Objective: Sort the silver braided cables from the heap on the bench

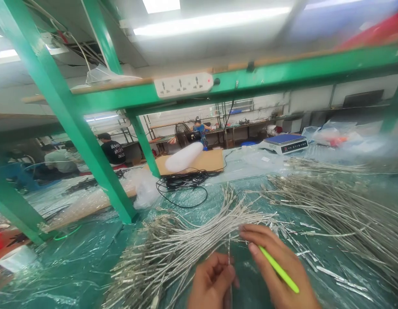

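My left hand (211, 281) is at the bottom centre, its thumb and fingers pinched around a thin silver cable (229, 246) that stands up from the grip. To its right, my right hand (284, 255) holds a slim neon yellow-green pen-like tool (279, 269) between thumb and palm; its tip is hidden by the thumb. The fingers of that hand reach toward the upper end of the cable, and I cannot tell whether they touch it. Just beyond both hands lies a fanned bundle of silver braided cables (199, 236).
More silver cables (343, 214) and cut sleeve scraps (343, 277) lie right. Behind are a digital scale (284, 143), a black cable coil (189, 178) and a white roll (184, 156). A green frame post (98, 159) rises left; a power strip (184, 86) hangs overhead. People sit farther back.
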Demonstrator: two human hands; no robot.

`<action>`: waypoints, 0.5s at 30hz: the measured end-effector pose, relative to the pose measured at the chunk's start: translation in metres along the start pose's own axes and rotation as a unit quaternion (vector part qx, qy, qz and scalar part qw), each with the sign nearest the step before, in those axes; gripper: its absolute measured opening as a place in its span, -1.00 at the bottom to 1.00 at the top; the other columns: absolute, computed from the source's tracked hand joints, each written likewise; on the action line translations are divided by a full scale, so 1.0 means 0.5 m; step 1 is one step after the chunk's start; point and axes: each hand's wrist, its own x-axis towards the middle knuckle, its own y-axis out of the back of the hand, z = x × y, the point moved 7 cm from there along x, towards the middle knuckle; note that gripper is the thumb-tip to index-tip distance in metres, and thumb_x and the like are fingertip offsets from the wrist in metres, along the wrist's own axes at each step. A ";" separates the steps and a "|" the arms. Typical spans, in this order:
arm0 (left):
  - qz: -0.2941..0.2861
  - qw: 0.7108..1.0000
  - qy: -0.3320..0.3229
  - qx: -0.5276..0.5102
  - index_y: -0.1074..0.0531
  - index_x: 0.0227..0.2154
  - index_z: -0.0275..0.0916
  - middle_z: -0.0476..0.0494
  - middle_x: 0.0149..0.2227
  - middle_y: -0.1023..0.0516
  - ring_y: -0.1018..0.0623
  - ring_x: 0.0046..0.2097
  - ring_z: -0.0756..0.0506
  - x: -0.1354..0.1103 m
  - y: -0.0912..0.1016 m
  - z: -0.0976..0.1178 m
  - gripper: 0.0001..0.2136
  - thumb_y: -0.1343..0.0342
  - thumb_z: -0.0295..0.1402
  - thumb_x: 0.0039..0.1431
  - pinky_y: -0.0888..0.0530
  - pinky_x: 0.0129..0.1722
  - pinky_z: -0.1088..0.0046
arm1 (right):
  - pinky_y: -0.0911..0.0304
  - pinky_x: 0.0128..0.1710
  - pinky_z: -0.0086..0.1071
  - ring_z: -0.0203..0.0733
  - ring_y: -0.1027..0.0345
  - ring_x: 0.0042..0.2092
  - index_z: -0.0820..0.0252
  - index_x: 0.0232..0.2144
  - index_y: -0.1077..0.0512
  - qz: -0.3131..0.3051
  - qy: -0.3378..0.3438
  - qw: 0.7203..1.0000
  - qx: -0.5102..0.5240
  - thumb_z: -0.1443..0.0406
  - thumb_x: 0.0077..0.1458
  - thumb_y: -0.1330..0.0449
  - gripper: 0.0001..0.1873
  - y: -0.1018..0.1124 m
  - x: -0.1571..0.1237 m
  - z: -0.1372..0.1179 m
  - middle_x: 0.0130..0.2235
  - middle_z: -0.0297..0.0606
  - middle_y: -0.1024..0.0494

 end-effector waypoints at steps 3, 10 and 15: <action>0.005 1.000 -0.007 -0.014 -0.48 -0.34 -0.31 -0.07 -0.57 -0.54 -0.24 -0.74 0.13 0.003 0.007 0.006 -0.64 -0.28 -0.08 -0.03 -0.12 -0.74 0.62 | -0.34 -0.03 -0.43 -0.17 -0.41 -0.01 0.08 -0.13 -0.45 0.008 -0.004 1.000 0.017 0.41 0.21 -0.10 -0.77 0.006 0.007 -0.005 -0.08 -0.20 -0.50; 0.027 0.996 -0.039 -0.077 -0.52 -0.37 -0.28 0.06 -0.61 -0.41 -0.24 -0.70 0.16 -0.003 0.020 0.039 -0.75 -0.31 -0.19 0.00 -0.13 -0.70 0.66 | -0.38 -0.16 -0.37 -0.19 -0.45 -0.16 0.12 -0.15 -0.46 -0.107 0.074 0.988 0.079 0.53 0.12 -0.09 -0.68 -0.041 0.005 -0.051 -0.21 -0.21 -0.54; 0.039 0.996 -0.042 -0.069 -0.53 -0.41 -0.28 0.09 -0.65 -0.37 -0.22 -0.71 0.15 -0.005 0.020 0.041 -0.72 -0.32 -0.15 -0.04 -0.15 -0.71 0.67 | -0.36 -0.16 -0.33 -0.16 -0.43 -0.17 0.17 -0.19 -0.47 -0.139 0.063 0.984 0.088 0.53 0.12 -0.08 -0.72 -0.054 0.003 -0.042 -0.23 -0.17 -0.53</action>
